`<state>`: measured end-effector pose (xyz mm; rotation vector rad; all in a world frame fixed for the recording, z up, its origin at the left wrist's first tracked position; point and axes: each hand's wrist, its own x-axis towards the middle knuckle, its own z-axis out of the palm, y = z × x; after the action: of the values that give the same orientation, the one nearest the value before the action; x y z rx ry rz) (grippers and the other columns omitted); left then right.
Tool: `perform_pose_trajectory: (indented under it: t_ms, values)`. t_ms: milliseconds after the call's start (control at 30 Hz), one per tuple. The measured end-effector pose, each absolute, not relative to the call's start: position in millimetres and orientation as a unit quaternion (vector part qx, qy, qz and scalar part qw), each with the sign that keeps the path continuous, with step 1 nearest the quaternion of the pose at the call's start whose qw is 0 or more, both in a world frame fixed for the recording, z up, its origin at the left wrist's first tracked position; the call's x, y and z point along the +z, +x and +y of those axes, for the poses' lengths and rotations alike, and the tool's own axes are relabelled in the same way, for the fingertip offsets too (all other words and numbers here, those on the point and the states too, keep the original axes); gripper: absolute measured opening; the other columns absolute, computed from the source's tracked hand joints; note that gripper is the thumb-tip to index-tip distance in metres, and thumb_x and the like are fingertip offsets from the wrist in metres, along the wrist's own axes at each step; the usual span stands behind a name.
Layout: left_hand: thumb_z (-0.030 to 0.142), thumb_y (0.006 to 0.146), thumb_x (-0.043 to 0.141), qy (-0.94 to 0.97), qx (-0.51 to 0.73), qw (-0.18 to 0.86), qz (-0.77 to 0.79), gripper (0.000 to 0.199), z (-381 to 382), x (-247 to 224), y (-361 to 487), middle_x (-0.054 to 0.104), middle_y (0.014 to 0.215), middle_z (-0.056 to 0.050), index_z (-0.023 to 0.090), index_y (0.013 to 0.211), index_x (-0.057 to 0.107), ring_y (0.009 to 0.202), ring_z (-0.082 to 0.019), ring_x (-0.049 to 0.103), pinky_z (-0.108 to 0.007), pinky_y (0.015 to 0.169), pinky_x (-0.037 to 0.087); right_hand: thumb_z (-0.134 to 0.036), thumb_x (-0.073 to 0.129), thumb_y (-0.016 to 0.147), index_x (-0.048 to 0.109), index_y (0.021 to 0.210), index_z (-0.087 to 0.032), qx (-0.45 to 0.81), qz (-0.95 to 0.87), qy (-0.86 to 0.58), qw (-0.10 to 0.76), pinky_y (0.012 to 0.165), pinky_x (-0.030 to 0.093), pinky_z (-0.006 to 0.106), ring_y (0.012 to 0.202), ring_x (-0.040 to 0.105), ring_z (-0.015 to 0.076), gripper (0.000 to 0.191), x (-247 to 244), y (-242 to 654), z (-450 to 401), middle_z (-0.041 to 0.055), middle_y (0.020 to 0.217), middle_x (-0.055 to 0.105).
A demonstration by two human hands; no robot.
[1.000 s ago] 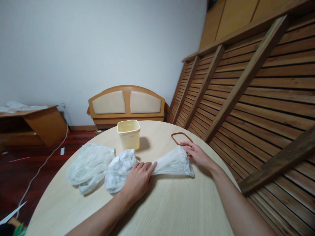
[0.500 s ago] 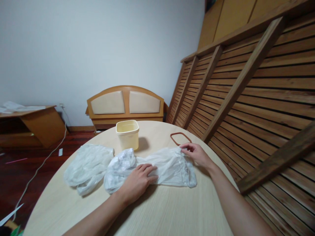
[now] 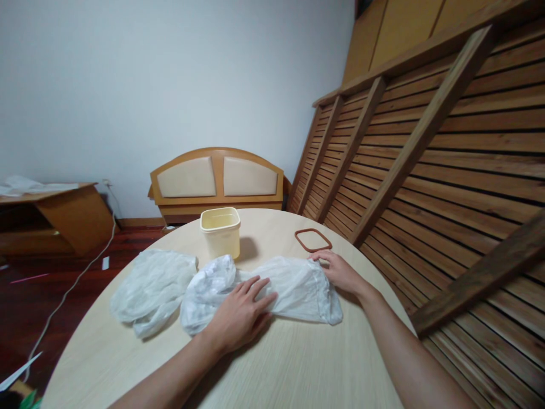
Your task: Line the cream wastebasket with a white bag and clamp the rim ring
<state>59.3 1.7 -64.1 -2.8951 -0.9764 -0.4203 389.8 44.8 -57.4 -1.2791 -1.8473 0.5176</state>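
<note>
A thin white plastic bag [image 3: 293,287] lies stretched sideways across the table in front of me, its left end bunched up in a crumpled heap. My left hand [image 3: 242,309] rests on the middle of this bag with its fingers spread. At the bag's far right corner, the fingers of my right hand [image 3: 334,270] are closed on the edge; the thumb is partly hidden. Another crumpled plastic bag [image 3: 155,289] lies to the left, apart from both hands. A pale yellow square tub [image 3: 222,238] stands open behind the bags. Beyond my right hand is a brown square ring [image 3: 297,235], lying flat.
Everything lies on a round light wood table [image 3: 306,363]. Past its far edge is a headboard [image 3: 219,176] against the wall. A slatted wooden frame [image 3: 426,142] leans along the right side. On the left stands a low wooden cabinet [image 3: 80,218], with a white cable [image 3: 79,279] across the floor.
My left fingers have spread and shifted slightly on the bag. My right hand has moved slightly at the corner, and the bag's middle and right part puff up a little more.
</note>
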Motion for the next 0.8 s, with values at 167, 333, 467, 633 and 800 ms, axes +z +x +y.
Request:
perform_pose_trajectory:
  t_ms: [167,333,467,633,800]
  values:
    - [0.038,0.098,0.053,-0.922,-0.149,0.029,-0.357,0.055,3.4,-67.4,59.2,0.038,0.159,-0.018,0.026,0.15,0.041,0.14,-0.037,0.045,-0.055,0.109,0.045,-0.035,0.055,0.089,0.069,0.099,-0.02,0.14,-0.662,-0.54,0.5,0.085,0.051,0.036,0.093,0.066,0.0226,0.022,-50.5,391.2,50.4,0.0087,0.103,0.072]
    - [0.039,0.1,0.048,-0.918,-0.13,0.028,-0.375,0.053,1.7,-63.0,62.6,0.042,0.156,-0.019,0.024,0.15,0.042,0.134,-0.034,0.052,-0.052,0.107,0.047,-0.041,0.05,0.092,0.064,0.11,-0.019,0.149,-0.617,-0.574,0.517,0.074,0.054,0.034,0.083,0.067,0.0214,0.032,-56.3,398.5,55.4,0.0107,0.102,0.071]
    - [0.04,0.1,0.047,-0.92,-0.128,0.031,-0.37,0.052,0.8,-60.7,63.5,0.043,0.156,-0.017,0.025,0.15,0.043,0.136,-0.034,0.05,-0.053,0.109,0.044,-0.045,0.049,0.094,0.07,0.103,-0.017,0.204,-0.631,-0.586,0.465,0.066,0.053,0.031,0.07,0.067,0.02,0.036,-59.6,391.5,51.9,0.0063,0.077,0.071]
    - [0.044,0.1,0.047,-0.929,-0.116,0.027,-0.351,0.05,-0.8,-59.4,63.7,0.043,0.156,-0.014,0.03,0.149,0.045,0.138,-0.035,0.047,-0.053,0.11,0.043,-0.039,0.069,0.081,0.073,0.104,-0.017,0.22,-0.644,-0.594,0.429,0.068,0.053,0.03,0.071,0.068,0.0209,0.032,-60.9,382.3,49.7,0.0036,0.072,0.071]
    - [0.043,0.102,0.043,-0.924,-0.12,0.027,-0.362,0.049,-1.4,-58.8,66.6,0.047,0.154,-0.014,0.03,0.149,0.044,0.13,-0.032,0.056,-0.05,0.107,0.045,-0.027,0.059,0.084,0.071,0.105,-0.018,0.205,-0.613,-0.622,0.443,0.074,0.055,0.03,0.079,0.071,0.0201,0.026,-68.9,387.2,57.2,0.0087,0.092,0.077]
